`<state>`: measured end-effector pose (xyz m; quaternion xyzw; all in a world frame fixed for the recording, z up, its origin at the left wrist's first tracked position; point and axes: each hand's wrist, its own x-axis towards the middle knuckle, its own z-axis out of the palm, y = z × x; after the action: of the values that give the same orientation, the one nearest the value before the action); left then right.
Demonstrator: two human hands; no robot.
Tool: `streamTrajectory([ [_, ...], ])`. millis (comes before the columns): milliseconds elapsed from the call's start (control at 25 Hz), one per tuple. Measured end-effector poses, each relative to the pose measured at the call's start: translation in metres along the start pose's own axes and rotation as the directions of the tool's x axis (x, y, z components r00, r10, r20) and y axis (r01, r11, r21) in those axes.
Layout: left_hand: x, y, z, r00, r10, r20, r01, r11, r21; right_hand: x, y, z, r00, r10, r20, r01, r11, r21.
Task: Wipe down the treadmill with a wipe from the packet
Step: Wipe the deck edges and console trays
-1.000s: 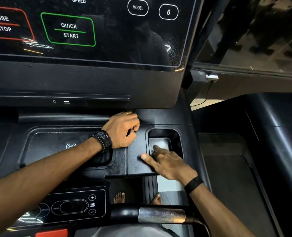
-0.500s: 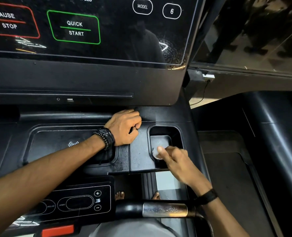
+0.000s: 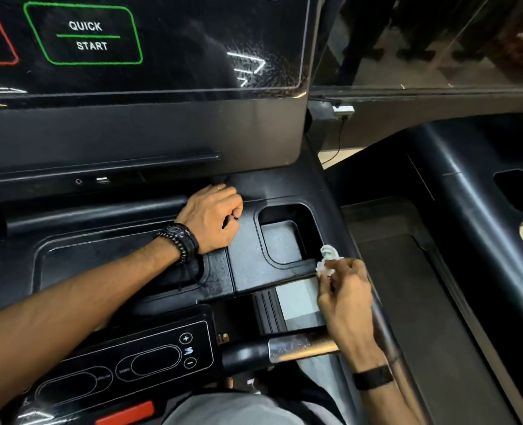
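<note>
White, crumpled wipe (image 3: 327, 258) pinched in the fingertips of the right hand (image 3: 346, 297), fingers curled narrow around it, at about 4 o'clock from the picture centre. Pressed against the near right corner of the cup holder recess (image 3: 286, 237) in the black treadmill console (image 3: 248, 250), right at the rim of it; lower part of the wipe hidden under the fingers. Black band (image 3: 373, 377) around the right wrist, at 5 o'clock.

Left hand (image 3: 214, 217) resting on the console just left of the recess, near the centre, fingers curled into a loose fist. Nothing seen inside the fist, but the inner side not visible. Thin ring (image 3: 218, 188) on one finger, dark beaded bracelets (image 3: 180, 240) on the wrist. Forearm reaching in from 8 o'clock.

Glossy dark screen (image 3: 162, 56) at 11 to 12 o'clock, with a green outlined QUICK START button (image 3: 85, 35) and part of a red outline at the left edge. Small control panel (image 3: 149, 360) with plus and minus signs at 7 o'clock, red tab (image 3: 125, 412) below it. Shiny metal handlebar grip (image 3: 300, 348) at 6 o'clock, crossing under the right wrist. Second dark treadmill (image 3: 438, 240) at 3 o'clock, well apart. Packet not seen in this view.
</note>
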<state>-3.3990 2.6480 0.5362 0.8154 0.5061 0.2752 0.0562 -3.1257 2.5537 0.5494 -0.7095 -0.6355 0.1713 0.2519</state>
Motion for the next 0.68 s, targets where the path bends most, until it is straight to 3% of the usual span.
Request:
streamTrajectory([
  [160, -0.003, -0.003, 0.005, 1.0, 0.003, -0.003, -0.003, 1.0, 0.007, -0.038, -0.033, 0.018, 0.981, 0.151, 0.125, -0.183, 0.933, 0.309],
  [280, -0.001, -0.003, 0.004, 1.0, -0.002, 0.0, 0.002, 1.0, 0.007, -0.032, -0.035, 0.023, 0.959, 0.25, 0.131, -0.281, 0.884, 0.374],
  [400, 0.0, -0.002, 0.001, 1.0, -0.009, -0.007, 0.009, 1.0, 0.001, -0.014, -0.035, 0.019, 0.895, 0.424, 0.141, -0.434, 0.752, 0.496],
  [680, -0.001, -0.002, 0.002, 0.999, -0.004, -0.04, 0.004, 1.0, -0.013, -0.062, -0.085, 0.033, 0.894, 0.304, 0.33, -0.449, 0.602, 0.661],
])
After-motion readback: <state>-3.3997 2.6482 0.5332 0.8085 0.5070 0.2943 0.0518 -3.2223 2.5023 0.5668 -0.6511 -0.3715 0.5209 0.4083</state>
